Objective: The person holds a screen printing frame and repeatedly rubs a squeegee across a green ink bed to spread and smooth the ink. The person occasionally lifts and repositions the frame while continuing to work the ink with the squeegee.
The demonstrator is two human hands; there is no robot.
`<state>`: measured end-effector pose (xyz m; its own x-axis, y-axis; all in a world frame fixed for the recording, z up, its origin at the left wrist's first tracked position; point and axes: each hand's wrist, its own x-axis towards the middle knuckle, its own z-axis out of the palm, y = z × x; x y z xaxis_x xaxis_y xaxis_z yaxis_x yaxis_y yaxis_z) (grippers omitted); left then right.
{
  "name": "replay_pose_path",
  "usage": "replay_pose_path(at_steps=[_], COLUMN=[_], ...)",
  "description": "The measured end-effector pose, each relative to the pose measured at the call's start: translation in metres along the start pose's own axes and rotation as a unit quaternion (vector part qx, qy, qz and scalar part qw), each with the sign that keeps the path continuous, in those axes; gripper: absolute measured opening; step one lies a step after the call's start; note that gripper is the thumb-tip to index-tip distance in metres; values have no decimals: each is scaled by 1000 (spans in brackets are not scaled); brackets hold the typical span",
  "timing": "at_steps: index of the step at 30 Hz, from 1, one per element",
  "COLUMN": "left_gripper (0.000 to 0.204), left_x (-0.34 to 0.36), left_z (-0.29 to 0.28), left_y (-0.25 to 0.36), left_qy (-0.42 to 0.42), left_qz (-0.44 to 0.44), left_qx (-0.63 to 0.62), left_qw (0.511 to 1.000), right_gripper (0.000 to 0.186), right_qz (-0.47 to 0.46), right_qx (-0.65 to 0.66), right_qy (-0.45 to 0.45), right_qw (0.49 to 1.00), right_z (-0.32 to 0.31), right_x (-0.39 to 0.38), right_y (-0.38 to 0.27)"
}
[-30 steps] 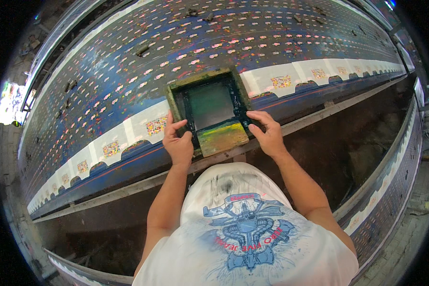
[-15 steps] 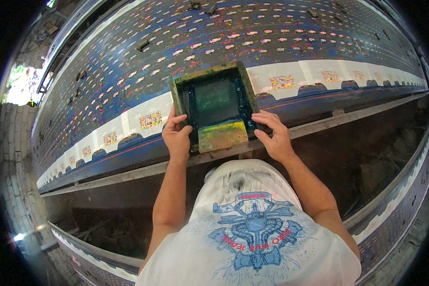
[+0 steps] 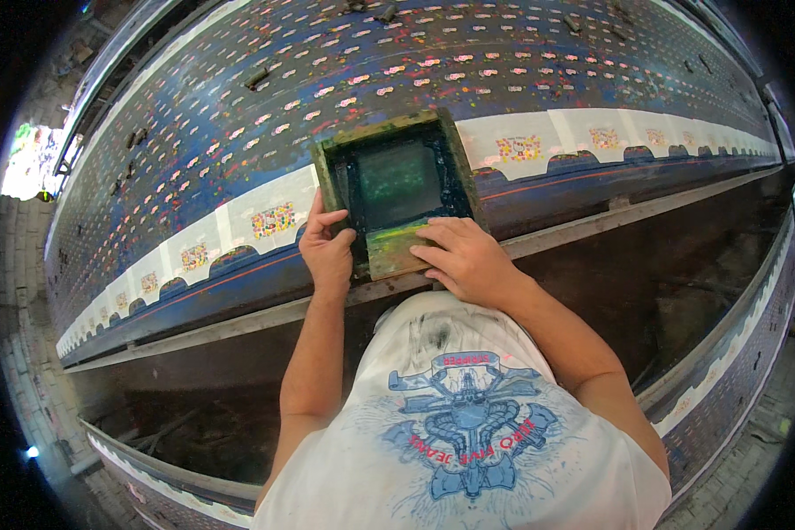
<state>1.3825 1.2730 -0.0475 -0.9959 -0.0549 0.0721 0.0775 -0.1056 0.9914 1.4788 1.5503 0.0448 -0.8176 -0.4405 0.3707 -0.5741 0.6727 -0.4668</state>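
A screen-printing frame point(image 3: 465, 159) with a wooden rim and dark green mesh lies over a row of white fabric pieces point(image 3: 230, 231) at the table's near edge. Inside its near end sits a flat, yellow-green stained squeegee point(image 3: 391, 254). My left hand point(image 3: 329, 254) grips the frame's left side, thumb inside and fingers along the outer edge. With its fingers over the squeegee's right end and the thumb lower down, my right hand point(image 3: 473, 263) is closed on it. The squeegee's lower edge is hidden in the frame.
The long dark printing table point(image 3: 344, 66) carries rows of small pale marks and several small dark lumps. A ledge point(image 3: 583, 231) runs along its near side. Behind me stands a second table point(image 3: 724, 420); a brick floor point(image 3: 31, 291) shows at left.
My right hand has left the frame's right side and moved left onto the squeegee. My left hand keeps its hold, and the frame has hardly moved.
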Motion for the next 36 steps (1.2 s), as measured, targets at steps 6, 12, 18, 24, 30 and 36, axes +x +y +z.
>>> replay_pose_path(at_steps=[6,12,18,24,30,36], left_gripper=[33,30,23,19,18,20], left_x=[0,0,-2,-1,0,-1], left_z=[3,5,7,10,6,6], left_y=[2,-9,-8,-1,-3,-1], left_qy=[-4,7,22,23,20,18], left_qz=[-5,21,35,47,45,59], left_qx=[-27,-5,77,107,117,132], left_qw=[1000,1000,996,993,992,989], right_gripper=[31,36,30,32,37,41], right_qz=[-18,16,65,64,93,87], right_qx=[-85,-89,-39,-84,-84,-101], right_qy=[-53,-189,-253,-158,-145,-164], right_qw=[995,978,965,982,982,978], right_z=[13,-16,-29,-11,-3,1], right_x=[26,63,112,156,176,153], right_y=[0,6,39,80,89,71])
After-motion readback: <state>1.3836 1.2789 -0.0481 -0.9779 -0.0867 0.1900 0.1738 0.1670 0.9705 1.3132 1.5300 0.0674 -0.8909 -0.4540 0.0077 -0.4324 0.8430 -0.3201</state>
